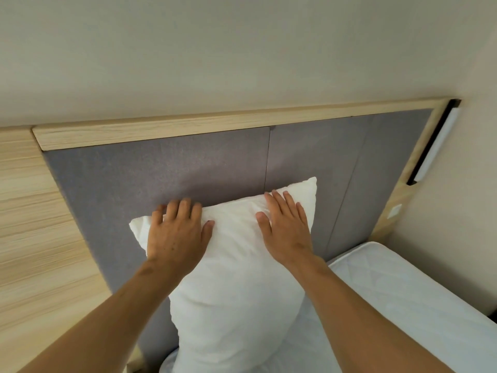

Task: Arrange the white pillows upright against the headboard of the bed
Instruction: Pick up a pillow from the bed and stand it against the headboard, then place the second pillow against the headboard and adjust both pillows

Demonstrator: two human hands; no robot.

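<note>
One white pillow (234,286) stands upright against the grey padded headboard (166,173), its top edge tilted up to the right. My left hand (176,232) grips the pillow's top left part, fingers curled over the upper edge and thumb on the front. My right hand (285,227) lies flat on the top right part of the pillow, fingers spread, pressing it toward the headboard. The pillow's lower end rests on the white mattress (403,300). No other pillow is in view.
A light wood frame (188,127) tops the headboard, and a wood panel (35,227) runs along the left. At the right edge hang a long white lamp (437,146) and a white switch (394,211). A beige wall rises above.
</note>
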